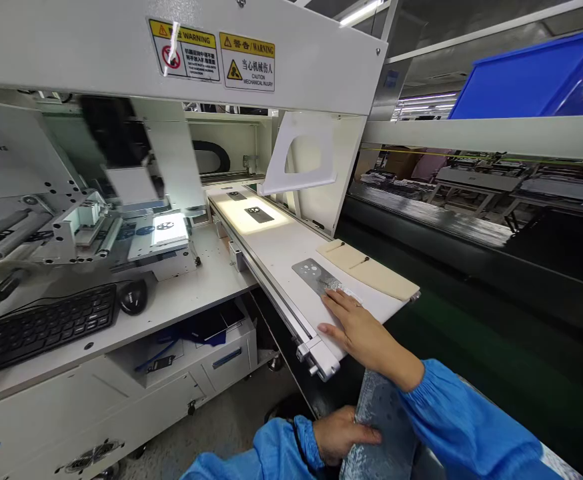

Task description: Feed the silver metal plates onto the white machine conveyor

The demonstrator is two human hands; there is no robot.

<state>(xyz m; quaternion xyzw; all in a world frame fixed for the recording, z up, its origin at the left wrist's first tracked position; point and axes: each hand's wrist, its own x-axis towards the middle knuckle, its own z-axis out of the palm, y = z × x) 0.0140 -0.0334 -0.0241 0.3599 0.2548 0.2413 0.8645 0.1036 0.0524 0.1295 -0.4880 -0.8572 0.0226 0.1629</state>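
My right hand (pixel 359 327) lies flat on the white conveyor belt (pixel 276 243), fingers stretched out, fingertips on the near end of a thin grey metal plate (pixel 316 275) with small holes. Another dark plate (pixel 258 214) rides further up the belt under a bright light. My left hand (pixel 344 435) is low at the bottom, fingers closed on the edge of a stack of grey patterned sheets (pixel 381 427) resting near my lap. Both sleeves are blue.
A white machine housing with yellow warning labels (pixel 211 57) overhangs the belt. A black keyboard (pixel 36 327) and mouse (pixel 132 297) sit on the left bench. A beige pad (pixel 371 270) lies at the belt's right edge. A dark green conveyor (pixel 471 320) runs at right, a blue bin (pixel 536 77) above.
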